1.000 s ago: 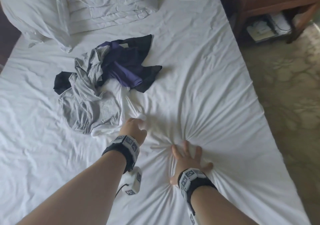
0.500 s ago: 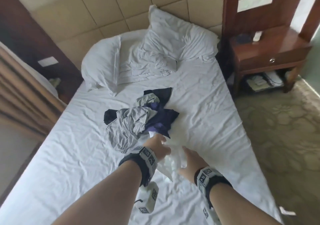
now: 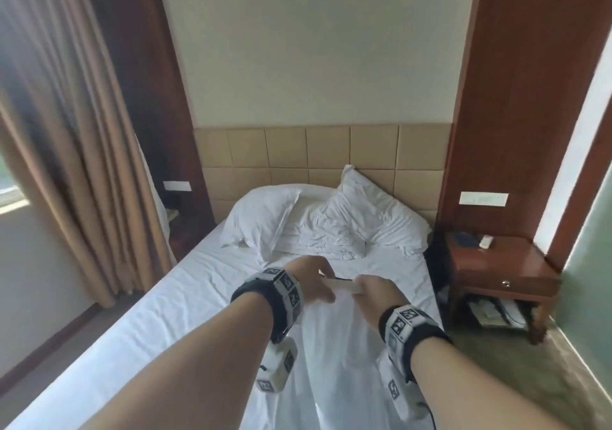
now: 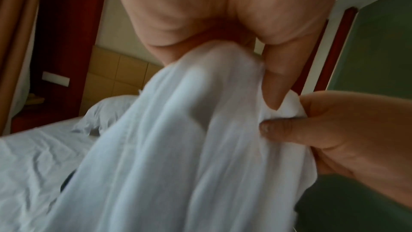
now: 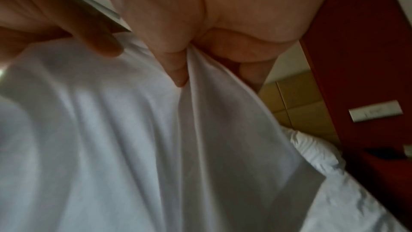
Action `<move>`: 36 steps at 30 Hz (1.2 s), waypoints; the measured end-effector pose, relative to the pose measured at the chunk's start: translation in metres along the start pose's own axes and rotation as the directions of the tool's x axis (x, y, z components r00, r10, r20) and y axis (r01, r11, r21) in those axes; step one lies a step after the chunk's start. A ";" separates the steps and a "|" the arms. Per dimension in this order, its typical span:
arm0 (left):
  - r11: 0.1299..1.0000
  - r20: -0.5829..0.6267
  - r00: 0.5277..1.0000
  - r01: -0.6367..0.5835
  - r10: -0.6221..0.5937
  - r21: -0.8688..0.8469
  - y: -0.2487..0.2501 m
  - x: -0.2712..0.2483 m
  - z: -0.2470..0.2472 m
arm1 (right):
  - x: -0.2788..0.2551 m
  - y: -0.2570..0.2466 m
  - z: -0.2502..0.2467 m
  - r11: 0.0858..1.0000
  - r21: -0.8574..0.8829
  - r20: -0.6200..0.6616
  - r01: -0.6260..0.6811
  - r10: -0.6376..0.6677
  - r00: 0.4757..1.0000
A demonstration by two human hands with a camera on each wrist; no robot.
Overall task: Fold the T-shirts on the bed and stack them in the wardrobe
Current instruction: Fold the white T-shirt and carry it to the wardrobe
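A white T-shirt (image 3: 337,346) hangs in the air above the bed (image 3: 159,317), held up by its top edge. My left hand (image 3: 318,280) pinches that edge on the left and my right hand (image 3: 371,290) grips it close beside, the two hands almost touching. In the left wrist view the white T-shirt (image 4: 189,139) bunches under my thumb, with my right hand (image 4: 334,130) pinching it from the right. The right wrist view shows the white T-shirt (image 5: 133,139) draping down from my curled fingers. The pile of other shirts is hidden behind the raised cloth and my arms.
Two white pillows (image 3: 265,220) lie against the padded headboard (image 3: 298,151). A wooden nightstand (image 3: 496,270) stands right of the bed, on patterned carpet (image 3: 530,380). Brown curtains (image 3: 66,164) hang on the left.
Both hands rose from the bed with the white T-shirt. My right hand left the sheet and took hold of the shirt. The view tilted up toward the headboard and wall.
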State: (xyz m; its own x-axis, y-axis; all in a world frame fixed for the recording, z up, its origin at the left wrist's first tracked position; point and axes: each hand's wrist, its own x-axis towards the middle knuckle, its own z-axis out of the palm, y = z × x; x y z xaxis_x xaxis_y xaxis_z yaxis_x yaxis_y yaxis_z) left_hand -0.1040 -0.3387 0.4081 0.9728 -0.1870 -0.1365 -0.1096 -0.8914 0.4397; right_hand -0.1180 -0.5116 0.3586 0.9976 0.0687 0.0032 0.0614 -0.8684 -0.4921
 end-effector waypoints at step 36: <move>0.976 -0.447 0.869 0.207 -0.215 -0.067 -0.002 -0.284 -0.117 | -0.267 -0.073 -0.211 0.956 -0.290 -0.390 -0.041 -0.079 0.917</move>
State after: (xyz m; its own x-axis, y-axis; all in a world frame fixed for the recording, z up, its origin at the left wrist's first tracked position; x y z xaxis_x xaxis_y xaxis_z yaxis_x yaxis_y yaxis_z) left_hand -0.3559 -0.2349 0.5500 0.9596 0.2135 0.1833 0.1082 -0.8812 0.4601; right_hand -0.3821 -0.5697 0.5772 0.9224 -0.0596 0.3816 0.0272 -0.9756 -0.2180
